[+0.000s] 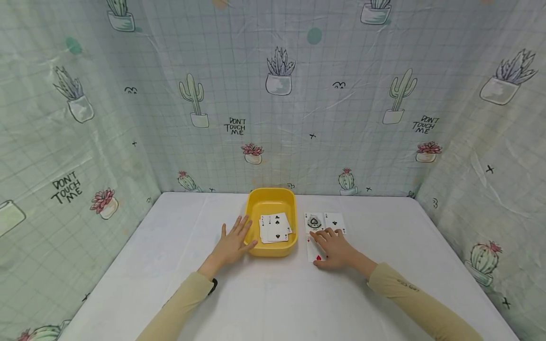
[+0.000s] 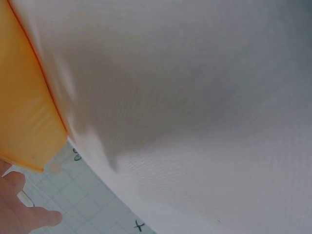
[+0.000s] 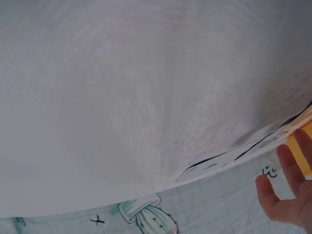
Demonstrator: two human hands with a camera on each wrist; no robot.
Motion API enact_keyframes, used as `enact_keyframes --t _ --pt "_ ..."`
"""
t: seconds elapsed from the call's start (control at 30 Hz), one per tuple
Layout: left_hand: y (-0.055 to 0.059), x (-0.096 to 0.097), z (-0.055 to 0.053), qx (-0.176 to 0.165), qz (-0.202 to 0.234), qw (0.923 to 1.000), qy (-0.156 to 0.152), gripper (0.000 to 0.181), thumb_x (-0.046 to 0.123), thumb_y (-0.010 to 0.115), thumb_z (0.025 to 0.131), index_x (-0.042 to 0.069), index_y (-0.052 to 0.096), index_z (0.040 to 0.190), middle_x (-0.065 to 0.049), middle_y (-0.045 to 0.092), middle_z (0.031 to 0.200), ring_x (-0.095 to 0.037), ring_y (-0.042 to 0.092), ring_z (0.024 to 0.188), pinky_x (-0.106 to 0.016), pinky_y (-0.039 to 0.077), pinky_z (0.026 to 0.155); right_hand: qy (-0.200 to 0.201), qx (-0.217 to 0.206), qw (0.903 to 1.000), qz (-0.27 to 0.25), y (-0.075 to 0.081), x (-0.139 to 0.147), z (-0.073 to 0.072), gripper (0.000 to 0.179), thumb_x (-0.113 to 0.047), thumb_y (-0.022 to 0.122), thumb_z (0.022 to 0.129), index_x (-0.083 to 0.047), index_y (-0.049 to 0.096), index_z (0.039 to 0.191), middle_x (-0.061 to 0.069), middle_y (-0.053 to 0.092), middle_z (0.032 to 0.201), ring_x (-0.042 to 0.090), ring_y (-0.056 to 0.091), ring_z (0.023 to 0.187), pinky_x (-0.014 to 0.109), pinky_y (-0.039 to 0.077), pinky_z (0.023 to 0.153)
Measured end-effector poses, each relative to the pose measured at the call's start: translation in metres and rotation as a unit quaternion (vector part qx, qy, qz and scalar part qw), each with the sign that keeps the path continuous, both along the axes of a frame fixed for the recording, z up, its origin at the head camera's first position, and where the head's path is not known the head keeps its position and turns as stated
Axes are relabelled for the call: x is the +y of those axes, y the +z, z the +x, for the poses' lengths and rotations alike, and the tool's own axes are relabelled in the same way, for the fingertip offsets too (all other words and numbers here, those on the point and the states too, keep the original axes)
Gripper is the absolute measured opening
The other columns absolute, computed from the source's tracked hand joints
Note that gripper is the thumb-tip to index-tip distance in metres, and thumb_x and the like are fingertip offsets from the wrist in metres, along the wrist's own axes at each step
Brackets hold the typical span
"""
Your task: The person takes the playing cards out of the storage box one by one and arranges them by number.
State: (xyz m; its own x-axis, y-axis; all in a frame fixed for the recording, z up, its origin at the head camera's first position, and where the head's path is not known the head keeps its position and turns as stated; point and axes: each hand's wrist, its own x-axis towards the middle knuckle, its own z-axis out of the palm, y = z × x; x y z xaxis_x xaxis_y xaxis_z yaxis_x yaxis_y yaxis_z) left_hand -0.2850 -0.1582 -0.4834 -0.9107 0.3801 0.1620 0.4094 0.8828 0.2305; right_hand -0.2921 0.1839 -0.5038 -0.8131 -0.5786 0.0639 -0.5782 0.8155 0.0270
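Observation:
A yellow plastic tray (image 1: 270, 193) stands mid-table, with a loose stack of playing cards (image 1: 275, 232) in it, a spade card on top. My left hand (image 1: 232, 244) rests on the tray's left rim, fingers spread; the left wrist view shows part of that hand at the lower left. Right of the tray, two black aces lie side by side, the ace of spades (image 1: 314, 220) and the ace of clubs (image 1: 334, 220). Below them is a red heart card (image 1: 312, 253), partly covered by my right hand (image 1: 337, 250). This hand's fingers are spread and slightly bent over the cards.
White cloth covers the table (image 1: 264, 298). Behind and on both sides hangs a curtain (image 1: 298, 113) printed with potted cacti. In the right wrist view, the cards (image 3: 224, 158) appear nearly edge-on along the table.

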Motion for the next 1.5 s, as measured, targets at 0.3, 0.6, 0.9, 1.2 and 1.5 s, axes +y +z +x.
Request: enact_keyframes --t 0.3,0.6,0.9,1.2,1.5 --pt "0.000 0.000 0.001 0.001 0.004 1.0000 -0.001 0.070 0.053 0.040 0.089 0.010 0.023 0.142 -0.006 0.014 0.151 -0.029 0.012 0.139 -0.066 0.009 0.101 -0.007 -0.003 0.9997 -0.022 0.010 -0.001 0.000 0.082 -0.059 0.054 0.075 -0.016 0.028 0.140 0.005 0.045 0.130 0.028 0.039 0.114 0.059 0.030 0.090" --pt "-0.001 0.000 -0.001 -0.002 0.010 0.9999 -0.005 0.071 0.054 0.039 0.089 0.010 0.021 0.143 -0.005 0.011 0.151 -0.027 0.009 0.139 -0.066 0.007 0.101 -0.016 0.013 0.9990 -0.038 0.019 -0.003 -0.006 0.079 -0.057 0.055 0.077 -0.016 0.029 0.139 0.006 0.046 0.129 0.029 0.040 0.115 0.059 0.030 0.092" --pt "0.000 0.000 -0.001 -0.003 0.004 1.0000 -0.003 0.072 0.055 0.037 0.089 0.010 0.022 0.142 -0.005 0.011 0.152 -0.027 0.009 0.139 -0.066 0.008 0.101 -0.017 0.026 0.9981 -0.052 0.033 -0.009 -0.006 0.075 -0.052 0.057 0.077 -0.014 0.034 0.137 0.008 0.047 0.129 0.030 0.040 0.115 0.055 0.031 0.091" --pt "-0.002 0.000 -0.001 0.004 0.007 1.0000 -0.001 0.071 0.054 0.039 0.088 0.009 0.024 0.142 -0.006 0.013 0.151 -0.029 0.011 0.139 -0.067 0.008 0.100 -0.014 0.036 0.9972 -0.065 0.040 -0.018 -0.010 0.075 -0.050 0.056 0.079 -0.015 0.030 0.139 0.006 0.046 0.130 0.028 0.040 0.114 0.053 0.031 0.092" --pt "0.000 -0.001 0.000 0.004 0.009 1.0000 -0.002 0.072 0.055 0.038 0.088 0.009 0.024 0.142 -0.006 0.013 0.151 -0.028 0.011 0.139 -0.067 0.009 0.100 0.008 0.042 0.9957 -0.083 0.045 -0.030 -0.017 0.072 -0.049 0.055 0.081 -0.013 0.031 0.139 0.007 0.046 0.129 0.026 0.041 0.113 0.055 0.032 0.090"
